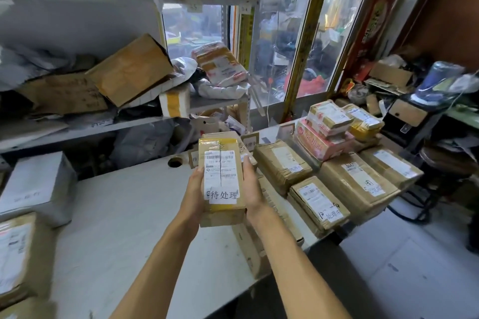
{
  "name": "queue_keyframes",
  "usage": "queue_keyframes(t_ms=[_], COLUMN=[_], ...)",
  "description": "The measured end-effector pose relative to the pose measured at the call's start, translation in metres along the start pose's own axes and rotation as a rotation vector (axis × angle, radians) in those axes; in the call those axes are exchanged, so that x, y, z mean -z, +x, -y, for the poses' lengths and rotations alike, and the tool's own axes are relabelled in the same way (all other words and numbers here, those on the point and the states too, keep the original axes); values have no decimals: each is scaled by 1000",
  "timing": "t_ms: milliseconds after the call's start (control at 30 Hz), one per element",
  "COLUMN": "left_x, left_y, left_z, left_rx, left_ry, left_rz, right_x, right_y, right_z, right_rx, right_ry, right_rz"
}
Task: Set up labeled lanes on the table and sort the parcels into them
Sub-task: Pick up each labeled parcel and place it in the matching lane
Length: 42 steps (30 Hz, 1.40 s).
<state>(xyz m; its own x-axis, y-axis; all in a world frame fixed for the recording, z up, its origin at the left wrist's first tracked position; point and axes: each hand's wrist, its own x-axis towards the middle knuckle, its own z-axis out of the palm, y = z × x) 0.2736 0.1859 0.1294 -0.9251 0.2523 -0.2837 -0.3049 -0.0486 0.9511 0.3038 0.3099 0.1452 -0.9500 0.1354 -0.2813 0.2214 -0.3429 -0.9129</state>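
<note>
The tape-bound brown cardboard parcel (222, 179) is gripped by the left hand (195, 190) and right hand (252, 184); its white sticker should be read, then matched to a standing lane card on the grey surface (134, 215).

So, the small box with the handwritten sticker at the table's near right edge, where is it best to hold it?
Grip the small box across its two long sides, coming from above. It lies flat on another parcel, top face free; a larger box sits close on its right, so a hand probably fits best near its front end.

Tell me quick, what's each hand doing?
Left hand: grips the left side of the brown parcel.
Right hand: grips the same parcel's right side.
</note>
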Motion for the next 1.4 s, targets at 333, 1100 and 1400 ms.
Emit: queue_keyframes(t_ms=[333,1100,1400], left_x=[-52,-15,14], left_y=[66,15,-6], left_z=[-38,6,65], left_rx=[-79,-59,95], left_ry=[-56,-76,-57], left_rz=[-162,-351,-289], right_x=[45,23,15], right_y=[89,68,42], right_z=[60,2,-61], right_rx=[-1,-121,-187], right_ry=[-120,-147,-373], right_rz=[190,409,264])
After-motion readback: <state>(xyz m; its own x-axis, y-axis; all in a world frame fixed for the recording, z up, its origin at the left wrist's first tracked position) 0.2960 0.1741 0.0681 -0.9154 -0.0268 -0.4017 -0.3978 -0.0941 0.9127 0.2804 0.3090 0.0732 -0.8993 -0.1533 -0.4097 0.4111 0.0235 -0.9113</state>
